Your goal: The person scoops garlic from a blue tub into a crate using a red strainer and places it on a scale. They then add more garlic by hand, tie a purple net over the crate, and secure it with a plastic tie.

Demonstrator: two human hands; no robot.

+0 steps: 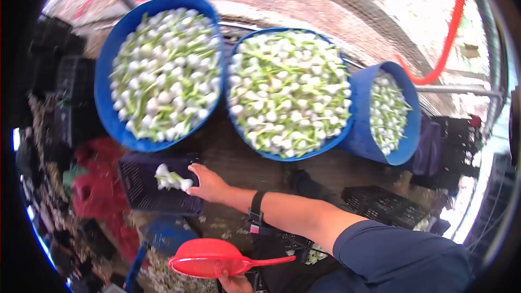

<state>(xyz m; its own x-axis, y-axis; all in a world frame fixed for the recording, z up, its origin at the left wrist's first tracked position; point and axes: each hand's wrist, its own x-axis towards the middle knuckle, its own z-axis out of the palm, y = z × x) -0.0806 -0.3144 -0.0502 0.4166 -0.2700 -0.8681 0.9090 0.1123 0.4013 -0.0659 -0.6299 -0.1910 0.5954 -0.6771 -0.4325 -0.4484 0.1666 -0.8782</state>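
My right hand (210, 184), with a black band on its wrist, reaches over a dark plastic crate (154, 202). Its fingers are spread apart beside a few garlic bulbs with green stems (172, 178). One bulb lies right at the fingertips; whether it touches them is hard to tell. Lower down, my left hand (236, 282) grips a red plastic colander (209, 249) with a long handle. Part of that hand is hidden behind the colander's rim.
Two large blue tubs (103, 95) (237, 126) and a smaller blue barrel (362, 114) hold garlic bulbs with stems. Red netting (103, 184) lies left of the crate. A black crate (382, 204) sits to the right; an orange hose (451, 35) hangs at upper right.
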